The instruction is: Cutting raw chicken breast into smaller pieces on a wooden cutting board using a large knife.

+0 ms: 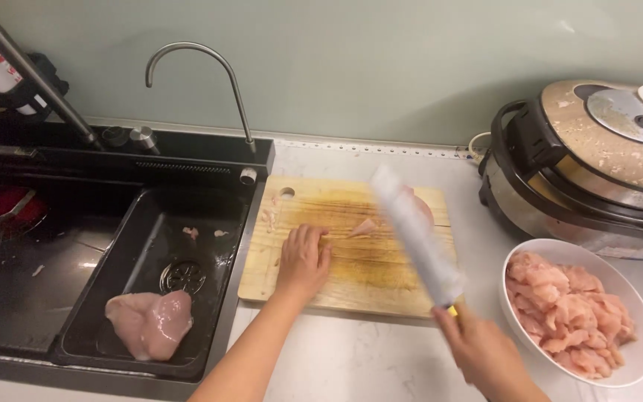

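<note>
Chicken piece (364,227) lies near the middle of the wooden cutting board (351,275), a small pink scrap just to the right of your left hand (303,260) and apart from it; a larger pink piece (420,205) sits behind it toward the board's back right corner, partly hidden by the blade. Your left hand rests palm down on the board, fingers together and flat, gripping nothing, and it is the nearer hand to the scrap. Your right hand (485,353) is closed around the handle of a broad knife (417,237), off the board's front right corner; the blade is blurred and raised over the board, its long axis running from the front right corner up toward the back middle, so it crosses just to the right of the scrap. The board lies on a pale marbled worktop (351,357), its left edge against the black sink (158,283), where a whole raw chicken breast (150,321) sits in the basin beside the drain. At the worktop's right edge a white bowl (638,356) holds cut chicken, with a cooker (589,164) behind it against the pale green wall.
</note>
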